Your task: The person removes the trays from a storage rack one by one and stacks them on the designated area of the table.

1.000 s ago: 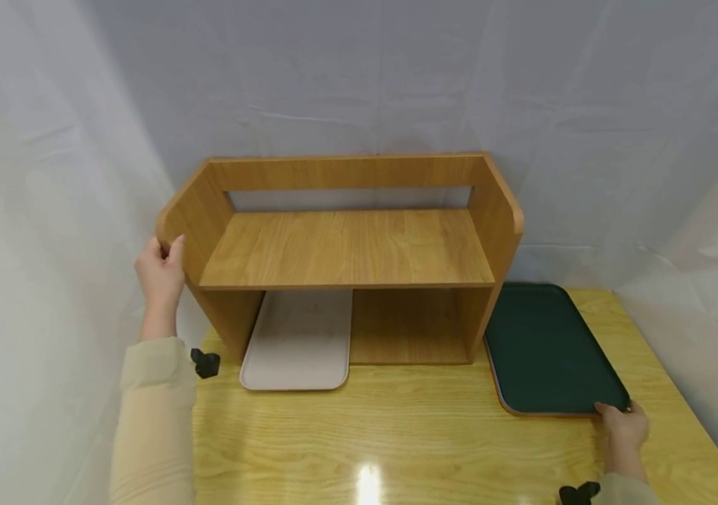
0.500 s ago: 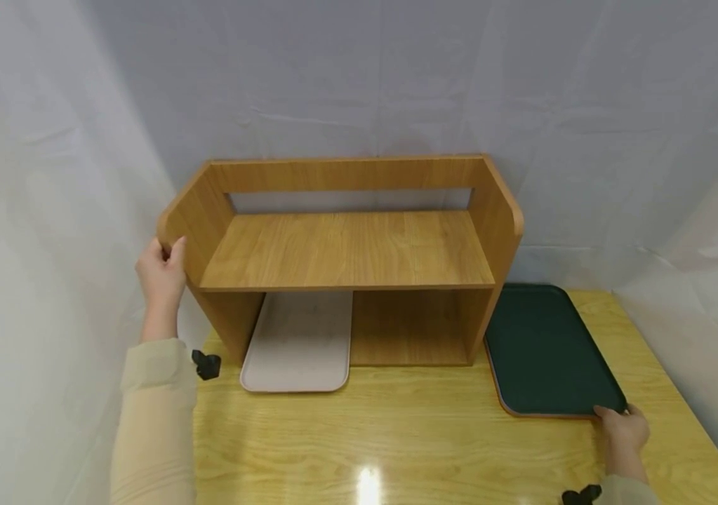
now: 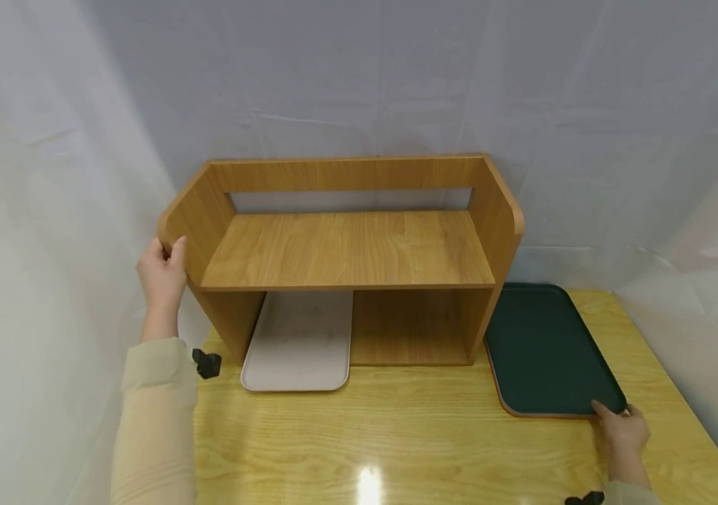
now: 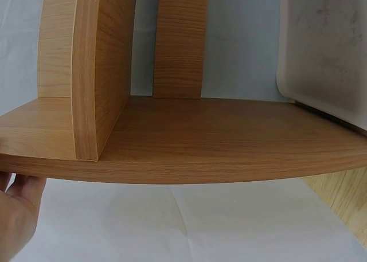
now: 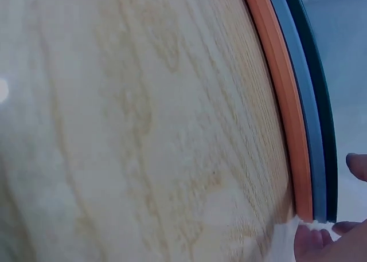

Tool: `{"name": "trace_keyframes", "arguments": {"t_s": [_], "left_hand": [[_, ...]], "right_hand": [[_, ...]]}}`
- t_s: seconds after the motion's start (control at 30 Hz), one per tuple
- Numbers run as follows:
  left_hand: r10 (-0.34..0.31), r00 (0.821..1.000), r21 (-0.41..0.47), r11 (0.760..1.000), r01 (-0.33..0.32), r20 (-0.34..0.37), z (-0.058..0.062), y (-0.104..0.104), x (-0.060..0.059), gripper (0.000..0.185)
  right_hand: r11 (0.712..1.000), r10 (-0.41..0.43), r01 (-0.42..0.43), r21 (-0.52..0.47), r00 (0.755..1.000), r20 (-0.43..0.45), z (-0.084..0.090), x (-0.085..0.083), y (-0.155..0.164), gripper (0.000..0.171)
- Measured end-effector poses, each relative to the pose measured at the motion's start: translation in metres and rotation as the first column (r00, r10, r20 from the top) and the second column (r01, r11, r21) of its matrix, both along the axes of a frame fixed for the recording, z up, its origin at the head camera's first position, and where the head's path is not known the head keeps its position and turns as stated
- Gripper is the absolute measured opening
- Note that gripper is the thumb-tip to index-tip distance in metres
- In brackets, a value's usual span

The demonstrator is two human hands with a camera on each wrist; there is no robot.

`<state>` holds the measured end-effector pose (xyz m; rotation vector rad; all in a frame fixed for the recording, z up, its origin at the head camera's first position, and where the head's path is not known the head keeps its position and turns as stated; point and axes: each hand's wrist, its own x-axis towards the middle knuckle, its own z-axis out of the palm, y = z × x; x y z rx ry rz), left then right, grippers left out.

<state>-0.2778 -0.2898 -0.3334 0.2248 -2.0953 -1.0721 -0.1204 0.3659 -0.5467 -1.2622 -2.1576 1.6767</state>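
Note:
A wooden two-level shelf (image 3: pixel 346 249) stands at the back of the table. My left hand (image 3: pixel 165 247) grips the front edge of its left side panel, thumb inside and fingers outside; the left wrist view shows that hand (image 4: pixel 17 207) under the panel edge (image 4: pixel 172 170). A dark green tray (image 3: pixel 544 347) lies right of the shelf, on top of a stack whose orange and blue rims (image 5: pixel 295 118) show in the right wrist view. My right hand (image 3: pixel 613 412) holds the stack's near right corner, thumb on top. Its fingertips (image 5: pixel 312 239) curl at that corner.
A pale beige tray (image 3: pixel 298 344) lies on the table (image 3: pixel 396 435) under the shelf's left half, sticking out in front; it also shows in the left wrist view (image 4: pixel 327 44). White cloth walls close in on the left, back and right.
My right hand has shifted very slightly towards me at the tray corner. The shelf, trays and left hand have stayed put.

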Motion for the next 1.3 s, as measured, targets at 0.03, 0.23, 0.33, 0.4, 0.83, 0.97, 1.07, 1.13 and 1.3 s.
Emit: {"name": "trace_keyframes", "arguments": {"t_s": [0.03,0.23,0.33,0.4,0.83,0.97,1.07,1.13,1.3], "left_hand": [[0.001,1.000,-0.002,1.000,-0.001,-0.003,0.000,0.000,0.000,0.031],[0.002,1.000,0.009,1.000,-0.002,-0.011,0.000,0.000,-0.001,0.031],[0.001,1.000,0.022,1.000,-0.001,-0.003,0.000,-0.001,-0.001,0.030],[0.001,1.000,0.025,1.000,-0.001,0.001,0.000,-0.001,-0.001,0.030],[-0.033,0.996,0.204,0.979,0.016,0.078,0.008,0.003,0.003,0.031],[-0.035,0.994,0.247,0.969,0.010,0.099,0.011,0.003,0.004,0.033],[-0.039,0.990,0.262,0.965,0.002,0.136,0.012,0.003,0.006,0.035],[-0.053,0.985,0.280,0.960,0.005,0.167,0.013,0.002,0.007,0.037],[-0.079,0.976,0.307,0.951,0.013,0.203,0.014,0.001,0.008,0.039]], "right_hand": [[0.999,0.019,-0.018,0.035,1.000,-0.001,0.000,0.002,-0.001,0.085],[0.974,0.095,-0.071,0.214,0.990,-0.100,0.011,0.006,-0.011,0.077],[0.965,0.142,-0.104,0.239,0.979,-0.149,0.020,0.007,-0.019,0.074],[0.960,0.169,-0.126,0.249,0.972,-0.162,0.025,0.007,-0.026,0.073],[0.852,0.479,-0.392,0.347,0.852,-0.213,0.040,0.002,-0.061,0.072],[0.792,0.589,-0.482,0.375,0.765,-0.261,0.038,-0.003,-0.076,0.069],[0.761,0.635,-0.525,0.382,0.723,-0.272,0.034,-0.008,-0.089,0.066],[0.748,0.654,-0.546,0.377,0.701,-0.283,0.031,-0.011,-0.097,0.064],[0.728,0.685,-0.587,0.355,0.647,-0.336,0.023,-0.021,-0.119,0.059]]}}
